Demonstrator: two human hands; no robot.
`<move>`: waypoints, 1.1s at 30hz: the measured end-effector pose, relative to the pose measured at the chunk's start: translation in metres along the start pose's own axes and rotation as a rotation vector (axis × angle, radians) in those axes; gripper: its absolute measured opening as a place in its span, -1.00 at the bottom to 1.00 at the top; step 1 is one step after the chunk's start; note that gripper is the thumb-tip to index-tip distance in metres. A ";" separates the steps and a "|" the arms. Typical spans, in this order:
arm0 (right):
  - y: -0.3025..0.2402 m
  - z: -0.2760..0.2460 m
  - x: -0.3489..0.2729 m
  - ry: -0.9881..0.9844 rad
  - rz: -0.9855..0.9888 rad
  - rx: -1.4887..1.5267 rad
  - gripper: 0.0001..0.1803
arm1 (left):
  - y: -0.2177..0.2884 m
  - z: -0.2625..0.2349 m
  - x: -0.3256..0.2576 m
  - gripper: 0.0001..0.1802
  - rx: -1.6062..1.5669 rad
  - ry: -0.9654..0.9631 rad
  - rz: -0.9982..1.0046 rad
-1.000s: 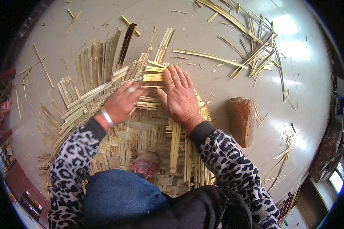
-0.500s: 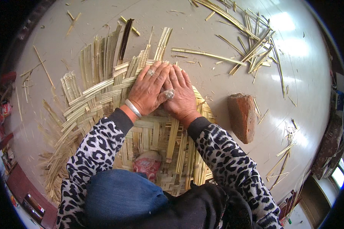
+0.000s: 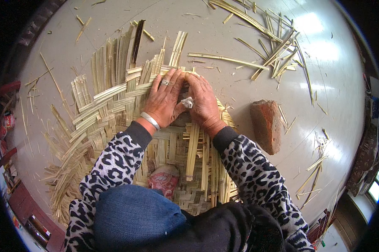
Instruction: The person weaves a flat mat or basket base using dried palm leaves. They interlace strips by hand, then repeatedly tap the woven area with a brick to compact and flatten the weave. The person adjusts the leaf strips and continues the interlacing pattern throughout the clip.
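Note:
A partly woven mat of pale split-bamboo strips (image 3: 121,103) lies in front of me, with loose strip ends fanning out at its left and far side. My left hand (image 3: 162,101) rests on the far edge of the weave, fingers stretched out, a white wrap on its thumb and a band on one finger. Beside it, my right hand (image 3: 205,103) bends its fingers over the same edge, closed on bamboo strips; its fingertips are partly hidden. A longer loose strip (image 3: 192,151) lies on the weave below the right hand. My patterned shoe (image 3: 164,180) stands on the mat.
A reddish brick (image 3: 266,126) sits on the grey floor (image 3: 239,94) to the right of the mat. Cut strips lie in a heap (image 3: 277,54) at the far right, with more scraps (image 3: 315,168) nearer. Dark red furniture (image 3: 32,206) borders the lower left.
My right hand has gone from lying flat to bending its fingers at the edge, its wrist slightly to the right. The left hand stays at the edge, shifted slightly.

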State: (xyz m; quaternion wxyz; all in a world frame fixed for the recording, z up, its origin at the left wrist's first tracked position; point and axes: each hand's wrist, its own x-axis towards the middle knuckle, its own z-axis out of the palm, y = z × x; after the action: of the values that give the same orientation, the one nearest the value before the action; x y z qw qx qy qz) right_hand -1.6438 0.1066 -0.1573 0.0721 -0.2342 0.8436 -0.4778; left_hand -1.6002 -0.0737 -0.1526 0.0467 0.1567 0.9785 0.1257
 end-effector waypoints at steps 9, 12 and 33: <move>-0.027 -0.047 -0.047 -0.219 -0.120 -0.213 -0.35 | 0.002 0.016 -0.002 -0.06 0.096 0.010 -0.028; -0.032 -0.051 -0.082 -0.472 -0.019 -0.398 -0.20 | 0.004 0.016 -0.003 -0.11 0.052 0.058 -0.017; -0.024 -0.165 -0.106 -0.037 0.056 -0.622 -0.06 | 0.011 0.027 -0.005 -0.13 0.163 0.075 -0.069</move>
State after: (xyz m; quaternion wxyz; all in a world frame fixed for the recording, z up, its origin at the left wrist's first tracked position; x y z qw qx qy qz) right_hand -1.5995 0.2731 -0.0602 0.0255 -0.2306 0.9539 -0.1901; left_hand -1.5883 -0.0588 -0.1754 0.0015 0.1216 0.9913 0.0497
